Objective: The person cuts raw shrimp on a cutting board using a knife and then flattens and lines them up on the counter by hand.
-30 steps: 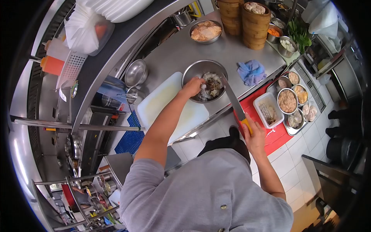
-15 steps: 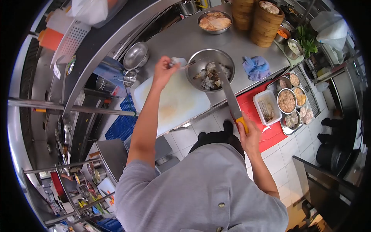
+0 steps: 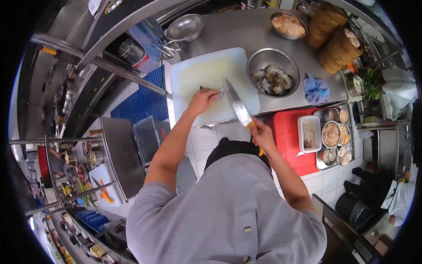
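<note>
On the white cutting board (image 3: 193, 72), my left hand (image 3: 201, 101) has its fingers pinched on a small grey prawn (image 3: 220, 94), mostly covered by the fingertips. A long-bladed knife (image 3: 236, 102) with a yellow handle is gripped in my right hand (image 3: 263, 136). Its blade slants over the board's right part, tip just right of the prawn. Whether the blade touches the board I cannot tell. Right of the board stands a steel bowl (image 3: 296, 86) with raw grey prawns (image 3: 276, 79) heaped inside.
A crumpled blue cloth (image 3: 316, 88) lies right of the bowl. Nearer me, a red board (image 3: 288, 149) bears a white tub (image 3: 310, 134) and a tray with several filled bowls. Bamboo steamers (image 3: 338, 53) stand at the back right. Another person (image 3: 401, 193) is at the far right.
My left hand has come down from beside the bowl onto the board with the prawn. The knife has moved left from over the bowl to over the board. The camera view has shifted.
</note>
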A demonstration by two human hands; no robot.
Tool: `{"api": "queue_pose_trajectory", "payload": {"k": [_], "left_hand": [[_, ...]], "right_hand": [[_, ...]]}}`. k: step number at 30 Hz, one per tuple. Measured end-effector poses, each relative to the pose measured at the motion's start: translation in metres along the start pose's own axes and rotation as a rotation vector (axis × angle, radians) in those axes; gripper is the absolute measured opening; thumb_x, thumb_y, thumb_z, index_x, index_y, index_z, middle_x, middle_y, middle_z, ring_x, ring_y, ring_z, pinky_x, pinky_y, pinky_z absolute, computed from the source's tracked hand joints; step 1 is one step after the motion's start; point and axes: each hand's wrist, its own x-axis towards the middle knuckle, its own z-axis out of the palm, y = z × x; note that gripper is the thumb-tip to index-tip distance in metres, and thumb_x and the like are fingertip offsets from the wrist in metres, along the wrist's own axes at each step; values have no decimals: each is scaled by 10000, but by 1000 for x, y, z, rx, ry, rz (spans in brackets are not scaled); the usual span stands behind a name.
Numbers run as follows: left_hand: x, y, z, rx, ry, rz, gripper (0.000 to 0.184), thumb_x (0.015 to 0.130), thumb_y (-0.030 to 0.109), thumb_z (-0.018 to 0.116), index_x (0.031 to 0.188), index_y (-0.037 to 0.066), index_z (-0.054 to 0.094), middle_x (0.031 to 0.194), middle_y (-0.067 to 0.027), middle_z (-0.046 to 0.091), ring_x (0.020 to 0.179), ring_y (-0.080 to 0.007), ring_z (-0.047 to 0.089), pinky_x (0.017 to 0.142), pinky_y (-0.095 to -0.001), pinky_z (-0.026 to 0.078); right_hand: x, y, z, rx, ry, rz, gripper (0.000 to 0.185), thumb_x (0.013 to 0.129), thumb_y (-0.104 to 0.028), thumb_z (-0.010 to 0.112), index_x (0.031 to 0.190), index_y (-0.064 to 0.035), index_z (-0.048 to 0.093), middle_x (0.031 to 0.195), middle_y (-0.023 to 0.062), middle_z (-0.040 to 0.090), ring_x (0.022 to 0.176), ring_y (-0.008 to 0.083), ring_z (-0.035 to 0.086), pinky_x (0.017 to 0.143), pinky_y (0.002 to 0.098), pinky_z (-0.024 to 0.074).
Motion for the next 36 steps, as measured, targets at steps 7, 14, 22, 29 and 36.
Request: {"api": "queue_pose_trajectory", "payload": {"k": [7, 14, 22, 29, 36], "left_hand": [[9, 5, -7, 94, -28, 86, 190, 959, 149, 667, 1104, 80, 768, 1036, -86, 714, 976, -307, 664, 872, -396, 533], [9, -1, -4, 92, -1, 113, 161, 952, 150, 674, 1047, 71, 777, 985, -81, 716, 922, -304, 672, 830, -410, 537], [1, 12, 19, 75, 121, -60, 156, 914, 142, 723, 1013, 31, 772, 913, -132, 715, 757, -321, 694, 725, -410, 559], [-13, 31, 41, -27, 434, -262, 180, 878, 153, 760, 961, -7, 755, 915, -180, 720, 738, -311, 720, 711, -391, 575], [-37, 26, 31, 182, 351, -12, 189, 823, 132, 756, 932, 28, 641, 908, -124, 659, 799, -349, 663, 745, -476, 548]], "right_hand": [[42, -26, 5, 146, -110, 92, 500, 1047, -262, 608, 1519, -139, 498, 780, 27, 590, 474, 70, 478, 393, 256, 405], [12, -18, 12, 181, -124, 137, 518, 1040, -275, 629, 1525, -152, 494, 787, 17, 592, 480, 60, 469, 403, 243, 389], [-44, 4, 6, 62, -77, 128, 495, 1024, -241, 654, 1502, -192, 534, 762, 0, 596, 481, 48, 464, 421, 233, 398], [-90, 14, -29, -32, -138, 126, 463, 1023, -223, 657, 1478, -211, 568, 772, 0, 621, 487, 51, 446, 444, 224, 397], [-77, 5, -46, -101, 31, -9, 433, 1007, -190, 660, 1431, -125, 603, 892, 111, 719, 633, 145, 626, 596, 310, 523]]}}
